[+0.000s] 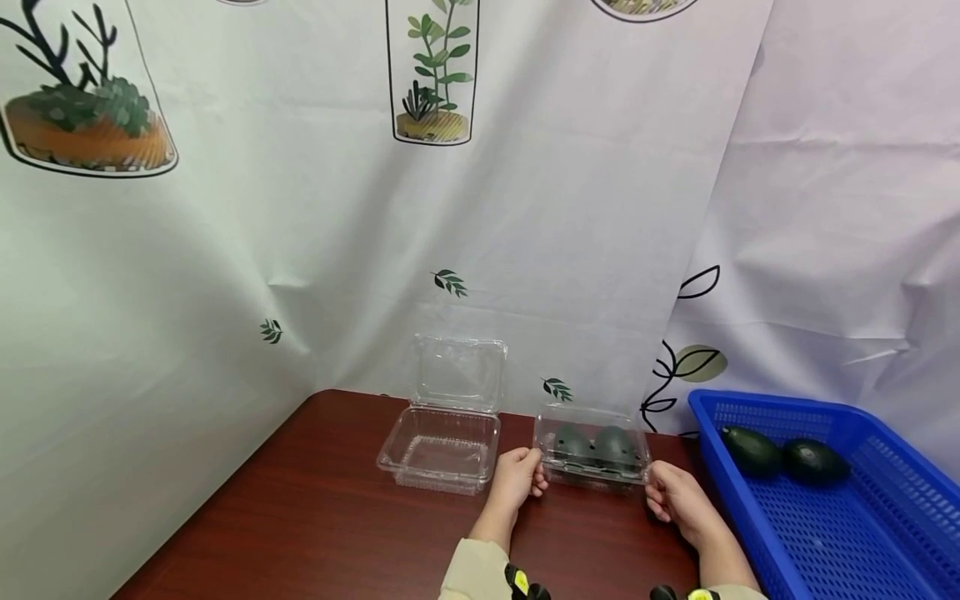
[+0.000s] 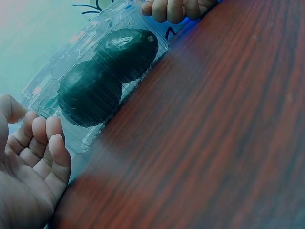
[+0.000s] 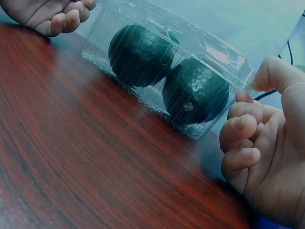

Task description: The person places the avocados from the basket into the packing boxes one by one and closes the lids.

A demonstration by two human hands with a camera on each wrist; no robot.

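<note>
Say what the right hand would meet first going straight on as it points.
The clear box holding two green fruits: the right hand grips its right end. Beyond, probably the cloth, though depth is unclear.

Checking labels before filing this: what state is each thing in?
Left clear container: open, lid raised.
Right clear container: lid lowered over two avocados; latching unclear.
Blue basket: open-topped, holding two loose avocados.
Left hand: pinching right container's left front corner.
Right hand: pinching right container's right front corner.
</note>
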